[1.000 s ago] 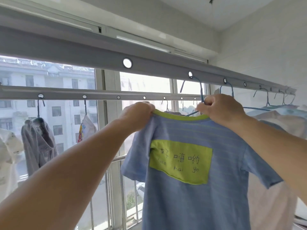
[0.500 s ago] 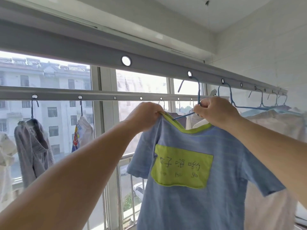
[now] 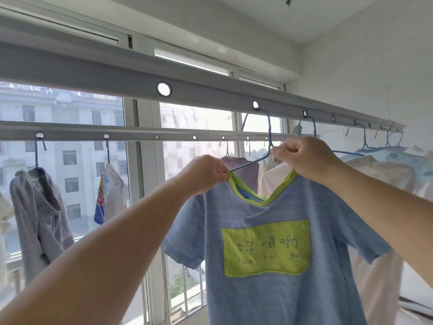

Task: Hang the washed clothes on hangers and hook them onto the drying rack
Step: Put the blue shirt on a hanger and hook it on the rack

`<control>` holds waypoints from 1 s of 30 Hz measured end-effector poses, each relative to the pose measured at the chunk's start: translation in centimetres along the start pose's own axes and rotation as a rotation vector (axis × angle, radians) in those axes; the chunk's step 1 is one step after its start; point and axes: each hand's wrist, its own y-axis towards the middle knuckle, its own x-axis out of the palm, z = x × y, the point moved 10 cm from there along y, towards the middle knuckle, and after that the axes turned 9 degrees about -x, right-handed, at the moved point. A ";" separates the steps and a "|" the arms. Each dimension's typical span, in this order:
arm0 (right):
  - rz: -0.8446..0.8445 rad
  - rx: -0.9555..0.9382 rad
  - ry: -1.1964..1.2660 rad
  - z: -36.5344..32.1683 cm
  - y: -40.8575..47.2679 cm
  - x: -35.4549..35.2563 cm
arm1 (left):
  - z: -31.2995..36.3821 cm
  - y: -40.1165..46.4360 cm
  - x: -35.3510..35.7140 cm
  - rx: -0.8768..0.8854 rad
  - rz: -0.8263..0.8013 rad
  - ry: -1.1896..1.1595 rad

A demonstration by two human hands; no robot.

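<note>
One blue T-shirt [image 3: 281,289] with a lime-green collar and one lime-green patch [image 3: 266,248] hung in the near right of the scene on one blue hanger [image 3: 269,137], whose hook sat in a hole of the near drying rack bar [image 3: 210,95]. Two hands worked at the collar: the left hand [image 3: 202,173] pinched the collar's left edge between thumb and curled fingers, and the right hand [image 3: 304,158] had its fingers curled round the collar's right side, up by the hanger's neck. Two grey rack bars ran across, the far bar [image 3: 131,133] lower against the window [image 3: 70,160]. On the far bar at left hung one grey knitted garment [image 3: 37,214] and one pale garment with a colourful print [image 3: 110,195]. Further right along the near bar, several more blue hangers carried pale clothes [image 3: 384,165]; their exact number was hard to tell. The room had white tiled walls and a white ceiling, and apartment blocks showed through the glass
</note>
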 end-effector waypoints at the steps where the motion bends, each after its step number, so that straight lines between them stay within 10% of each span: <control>1: 0.008 0.018 0.015 0.5 -0.3 -0.4 | -0.1 -0.1 -0.2 -0.005 0.017 -0.031; 21: 0.243 0.264 0.114 8.2 -2.9 -4.5 | -0.4 0.5 -0.5 -0.048 0.204 -0.019; 30: 0.057 0.142 -0.033 6.1 -2.7 -3.2 | 0.3 0.1 0.2 -0.043 0.205 -0.038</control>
